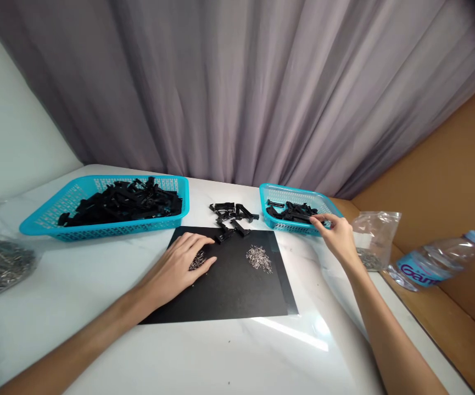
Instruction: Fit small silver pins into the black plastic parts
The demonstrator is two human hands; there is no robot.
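Far left: a clear bag is sitting on the white counter, small metal pieces showing through. Next, a large blue basket is holding a deep heap of black parts.

Left hand is resting low over a pile of dark metal bits on the black mat. Its grip is spreading, thumb and forefinger apart, nothing visibly held; the undersides of the fingers are hiding.

Behind the mat and over its back edge, loose black pieces are lying jumbled. On the mat's right side, a silver pile is spreading thinly.

Right hand is reaching over the near rim of the smaller blue basket. Its grip is pinching, apparently on the end of a black part lying inside that basket, among others.

Step in hand, as judged: handling one part at this basket; whether lifting or laying down, cannot tell. The next move is probably calling for a light, controlled pinch, clear of rim and neighbouring parts.

Far right: a second clear bag and a water bottle are standing beyond the wrist.
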